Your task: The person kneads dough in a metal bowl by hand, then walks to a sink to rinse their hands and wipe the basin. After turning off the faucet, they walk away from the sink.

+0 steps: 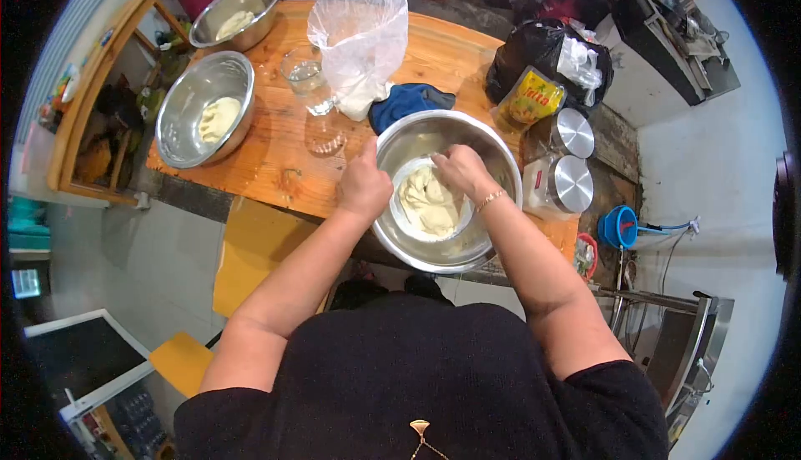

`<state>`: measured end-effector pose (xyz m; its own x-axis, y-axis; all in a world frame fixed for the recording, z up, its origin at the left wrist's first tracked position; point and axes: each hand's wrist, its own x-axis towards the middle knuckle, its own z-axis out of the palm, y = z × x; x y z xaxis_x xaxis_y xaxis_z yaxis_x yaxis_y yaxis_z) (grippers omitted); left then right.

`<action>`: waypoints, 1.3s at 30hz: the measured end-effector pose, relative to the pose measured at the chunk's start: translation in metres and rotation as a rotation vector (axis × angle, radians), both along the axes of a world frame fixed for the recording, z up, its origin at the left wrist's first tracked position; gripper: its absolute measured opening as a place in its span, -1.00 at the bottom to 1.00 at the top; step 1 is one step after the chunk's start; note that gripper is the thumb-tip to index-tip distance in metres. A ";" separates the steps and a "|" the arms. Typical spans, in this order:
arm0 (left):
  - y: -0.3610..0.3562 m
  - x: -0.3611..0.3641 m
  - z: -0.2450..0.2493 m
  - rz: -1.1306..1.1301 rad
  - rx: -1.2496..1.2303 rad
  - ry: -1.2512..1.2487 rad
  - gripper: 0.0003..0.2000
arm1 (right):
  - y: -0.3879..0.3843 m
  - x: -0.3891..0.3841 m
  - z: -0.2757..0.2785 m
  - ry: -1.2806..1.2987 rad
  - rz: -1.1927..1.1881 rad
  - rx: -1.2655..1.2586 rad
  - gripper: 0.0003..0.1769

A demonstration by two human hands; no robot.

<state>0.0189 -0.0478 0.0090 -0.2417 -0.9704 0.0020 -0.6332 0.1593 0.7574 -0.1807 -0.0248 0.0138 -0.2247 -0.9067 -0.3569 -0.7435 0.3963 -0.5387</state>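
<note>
A wide metal bowl (504, 201) stands at the table's near edge, with pale, soft dough (430, 201) in its bottom. My left hand (365, 186) is closed on the bowl's left rim, one finger lying along the edge. Inside the bowl, my right hand (463, 170) has its fingers curled at the dough's upper right side. Its fingertips are partly hidden against the dough. Just behind the bowl lies a dark blue cloth (409, 106). A white plastic bag (359, 35) with something pale in its bottom sits beyond it.
Two more metal bowls with dough, a nearer one (171, 122) and a farther one (265, 1), stand on the left. A clear glass jug (309, 80) is beside the bag. At right are two lidded jars (574, 183), a yellow packet (532, 100) and a black bag (517, 55).
</note>
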 end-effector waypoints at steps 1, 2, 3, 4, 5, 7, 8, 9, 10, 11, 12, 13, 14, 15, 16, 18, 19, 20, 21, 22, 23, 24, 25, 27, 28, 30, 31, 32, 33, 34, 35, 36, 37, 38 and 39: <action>-0.001 0.000 0.000 -0.010 0.027 -0.012 -0.49 | -0.007 0.000 -0.005 0.011 0.026 0.048 -0.46; -0.004 -0.001 0.002 -0.002 0.017 -0.009 -0.49 | -0.015 0.000 -0.010 0.025 0.056 0.091 -0.44; -0.006 -0.002 0.003 -0.001 0.002 -0.012 -0.48 | -0.016 0.006 -0.011 0.140 0.037 -0.024 -0.44; 0.000 0.000 0.002 -0.004 0.007 -0.023 -0.48 | -0.017 0.009 -0.014 0.135 0.045 -0.014 -0.44; 0.003 0.001 -0.001 0.003 0.015 -0.025 -0.48 | -0.020 0.011 -0.015 0.140 0.049 0.016 -0.41; 0.000 -0.001 -0.003 0.015 -0.004 -0.044 -0.47 | -0.031 0.011 -0.017 0.156 0.065 0.029 -0.39; 0.000 -0.001 -0.005 0.025 -0.003 -0.045 -0.47 | -0.031 0.011 -0.030 0.155 0.086 0.000 -0.38; 0.002 -0.001 -0.005 0.026 -0.009 -0.046 -0.48 | -0.027 0.016 -0.031 0.152 0.106 -0.025 -0.37; 0.001 -0.001 -0.004 0.030 -0.023 -0.044 -0.49 | -0.025 0.018 -0.030 0.152 0.119 -0.028 -0.37; -0.003 -0.002 -0.003 0.045 -0.033 -0.041 -0.49 | -0.026 0.018 -0.028 0.175 0.143 -0.005 -0.36; -0.004 -0.002 0.001 0.042 0.006 -0.041 -0.50 | -0.027 0.020 -0.022 0.196 0.165 0.025 -0.36; 0.002 -0.001 0.003 0.034 0.061 -0.045 -0.51 | -0.028 0.023 -0.015 0.185 0.179 0.090 -0.33; 0.007 -0.001 0.005 0.040 0.069 -0.047 -0.51 | -0.026 0.025 -0.018 0.182 0.186 0.097 -0.33; 0.009 -0.002 0.009 0.054 0.037 -0.051 -0.52 | -0.026 0.026 -0.018 0.170 0.156 0.091 -0.32; 0.005 -0.004 0.012 0.071 -0.007 -0.051 -0.53 | -0.032 0.027 -0.016 0.163 0.128 0.075 -0.31; 0.009 -0.004 0.008 0.081 -0.024 -0.041 -0.54 | -0.033 0.029 -0.016 0.189 0.175 0.096 -0.30; 0.009 -0.004 0.008 0.079 -0.018 -0.032 -0.55 | -0.036 0.029 -0.012 0.151 0.214 0.161 -0.30; 0.005 -0.005 0.009 0.077 -0.023 -0.020 -0.55 | -0.041 0.028 -0.009 0.118 0.253 0.213 -0.30; 0.000 -0.006 0.010 0.086 -0.039 -0.015 -0.55 | -0.048 0.028 -0.006 0.125 0.259 0.198 -0.30; -0.001 -0.005 0.008 0.084 -0.055 -0.001 -0.56 | -0.048 0.030 -0.007 0.086 0.256 0.224 -0.32; 0.005 -0.005 0.004 0.081 -0.052 0.010 -0.56 | -0.040 0.032 -0.011 0.042 0.253 0.270 -0.34; 0.010 -0.005 0.005 0.089 -0.041 0.009 -0.56 | -0.032 0.035 -0.008 0.042 0.261 0.280 -0.34; 0.011 -0.006 0.011 0.095 -0.004 -0.045 -0.55 | -0.026 0.038 0.002 0.017 0.343 0.253 -0.32; 0.001 -0.006 0.012 0.120 0.017 -0.096 -0.54 | -0.018 0.046 0.007 -0.003 0.450 0.109 -0.41; 0.003 -0.005 0.006 0.127 -0.008 -0.092 -0.53 | -0.009 0.046 0.005 -0.008 0.460 0.127 -0.41; 0.008 -0.005 -0.005 0.140 -0.040 -0.086 -0.52 | 0.001 0.045 0.010 0.032 0.681 0.142 -0.54; 0.009 -0.004 -0.007 0.135 -0.061 -0.083 -0.51 | 0.010 0.042 0.015 0.054 0.765 0.049 -0.58; 0.006 -0.003 -0.009 0.132 -0.083 -0.079 -0.49 | 0.018 0.036 0.022 0.079 0.851 -0.046 -0.61; 0.009 -0.003 -0.006 0.144 -0.069 -0.075 -0.49 | 0.026 0.031 0.036 0.094 0.912 -0.110 -0.68; 0.012 -0.004 0.003 0.144 0.007 -0.084 -0.49 | 0.035 0.023 0.044 0.094 0.921 -0.095 -0.68; 0.009 -0.005 0.009 0.143 0.064 -0.090 -0.49 | 0.038 0.016 0.053 0.131 0.968 -0.127 -0.71; 0.006 -0.005 0.009 0.148 0.049 -0.082 -0.49 | 0.038 0.010 0.058 0.173 1.014 -0.169 -0.75; 0.010 -0.006 0.005 0.154 0.037 -0.081 -0.49 | 0.042 0.004 0.058 0.184 1.018 -0.177 -0.75; 0.011 -0.006 0.004 0.158 0.016 -0.082 -0.49 | 0.043 -0.002 0.055 0.229 1.027 -0.183 -0.73; 0.012 -0.007 0.004 0.173 0.015 -0.103 -0.50 | 0.041 -0.007 0.051 0.275 1.035 -0.187 -0.70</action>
